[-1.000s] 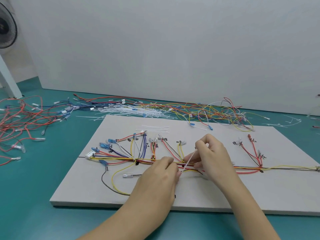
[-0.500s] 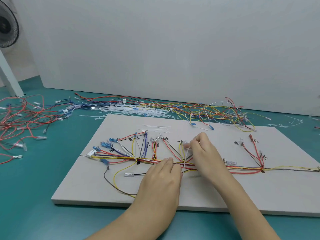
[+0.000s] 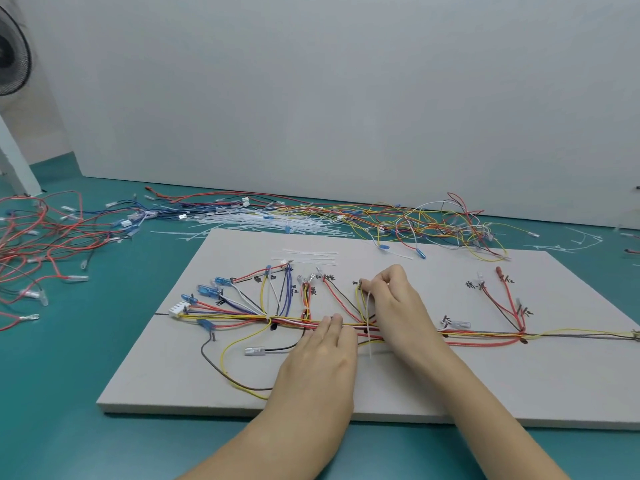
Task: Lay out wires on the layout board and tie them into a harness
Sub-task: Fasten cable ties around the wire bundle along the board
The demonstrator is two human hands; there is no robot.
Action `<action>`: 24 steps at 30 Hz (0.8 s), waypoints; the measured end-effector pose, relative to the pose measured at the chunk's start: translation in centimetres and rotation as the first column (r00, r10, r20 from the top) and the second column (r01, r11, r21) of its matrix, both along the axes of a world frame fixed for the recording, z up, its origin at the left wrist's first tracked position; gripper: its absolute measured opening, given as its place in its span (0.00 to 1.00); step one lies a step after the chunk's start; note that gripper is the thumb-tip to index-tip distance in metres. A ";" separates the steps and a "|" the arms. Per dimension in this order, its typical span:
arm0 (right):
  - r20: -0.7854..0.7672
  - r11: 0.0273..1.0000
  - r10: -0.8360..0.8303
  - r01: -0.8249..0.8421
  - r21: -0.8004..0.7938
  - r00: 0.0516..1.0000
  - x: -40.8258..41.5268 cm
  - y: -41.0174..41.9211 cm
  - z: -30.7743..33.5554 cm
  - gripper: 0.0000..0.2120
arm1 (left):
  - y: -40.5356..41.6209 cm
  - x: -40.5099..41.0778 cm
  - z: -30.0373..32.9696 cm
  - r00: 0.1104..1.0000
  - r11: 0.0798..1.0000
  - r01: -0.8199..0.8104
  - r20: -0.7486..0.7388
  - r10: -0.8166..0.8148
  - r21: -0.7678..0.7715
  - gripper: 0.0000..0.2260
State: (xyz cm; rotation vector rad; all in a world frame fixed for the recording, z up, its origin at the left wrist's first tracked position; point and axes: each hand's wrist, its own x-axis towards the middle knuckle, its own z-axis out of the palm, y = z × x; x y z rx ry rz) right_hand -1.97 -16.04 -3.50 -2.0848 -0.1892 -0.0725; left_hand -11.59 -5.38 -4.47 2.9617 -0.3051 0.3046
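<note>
My left hand lies flat, fingers straight, pressing the wire bundle onto the board. Just beyond it, my right hand pinches the tail of a thin white cable tie that crosses the bundle. The wires are light and floppy, so I'd hold them close to the tie. My palm hides the tie's head. Loose wires lie far back on the desk.
</note>
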 end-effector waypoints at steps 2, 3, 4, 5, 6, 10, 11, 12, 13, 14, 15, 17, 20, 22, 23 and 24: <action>0.010 1.000 -0.007 0.007 0.015 1.000 -0.1 0.2 0.0 0.08 | 0.1 -0.4 0.7 0.998 0.997 -0.023 -0.055 0.020 -0.068 0.27; 0.012 1.000 -0.013 0.013 0.019 1.000 -0.1 0.4 0.0 0.08 | 0.2 -0.3 0.2 0.998 0.996 -0.046 -0.034 0.043 -0.072 0.26; 0.015 0.999 -0.023 0.023 0.025 1.000 -0.2 0.5 -0.1 0.08 | 0.2 -0.6 0.5 0.997 0.994 -0.064 -0.052 0.060 -0.085 0.26; 0.016 0.999 -0.037 0.037 0.039 0.999 -0.3 0.6 -0.2 0.07 | 0.2 -0.7 0.9 0.996 0.990 -0.069 -0.067 0.061 -0.120 0.23; 0.015 0.997 -0.051 0.050 0.058 0.999 -0.4 0.7 -0.3 0.07 | 0.2 -0.8 0.7 0.999 0.993 -0.043 0.008 0.044 -0.113 0.16; -0.026 0.989 -0.073 0.076 0.127 0.997 -0.5 0.8 -0.4 0.06 | 0.0 -0.9 -0.3 0.990 0.997 -0.073 0.123 0.074 -0.013 0.25; -0.035 0.988 -0.073 0.077 0.135 0.997 -0.5 0.8 -0.4 0.05 | 0.0 -0.9 -0.5 0.987 0.997 -0.079 0.140 0.077 0.003 0.25; -0.039 0.988 -0.071 0.075 0.135 0.997 -0.4 0.8 -0.4 0.05 | 0.0 -0.9 -0.4 0.989 0.996 -0.087 0.122 0.086 0.007 0.25; -0.040 0.989 -0.067 0.071 0.130 0.997 -0.4 0.8 -0.4 0.06 | -0.1 -0.9 -0.5 0.992 0.996 -0.087 0.098 0.085 0.014 0.25; -0.042 0.989 -0.063 0.068 0.128 0.997 -0.3 0.8 -0.5 0.06 | -0.2 -0.9 -0.4 0.993 0.996 -0.090 0.078 0.089 0.009 0.25; -0.045 0.989 -0.057 0.062 0.134 0.997 -0.3 0.8 -0.6 0.06 | -0.2 -0.9 -0.3 0.995 0.996 -0.084 0.050 0.083 0.006 0.24; -0.057 0.983 -0.043 0.052 0.173 0.997 -0.3 0.8 -0.6 0.05 | -0.1 -1.1 0.1 0.998 0.998 -0.057 -0.026 0.057 0.019 0.18; -0.084 0.968 -0.037 0.057 0.243 0.996 -0.2 0.7 -0.6 0.04 | 0.2 -1.3 0.6 0.998 0.998 -0.030 -0.052 0.033 0.056 0.16; -0.098 0.955 -0.035 0.062 0.291 0.995 -0.1 0.6 -0.7 0.04 | 0.2 -1.0 0.3 0.999 0.998 -0.033 0.027 0.031 0.062 0.19; -0.098 0.950 -0.030 0.059 0.308 0.995 -0.1 0.6 -0.7 0.04 | 0.1 -1.0 0.4 0.999 0.997 -0.044 0.027 0.043 0.060 0.23; -0.094 0.948 -0.026 0.054 0.313 0.995 0.0 0.6 -0.8 0.04 | 0.0 -0.9 0.4 0.998 0.997 -0.056 0.013 0.055 0.054 0.26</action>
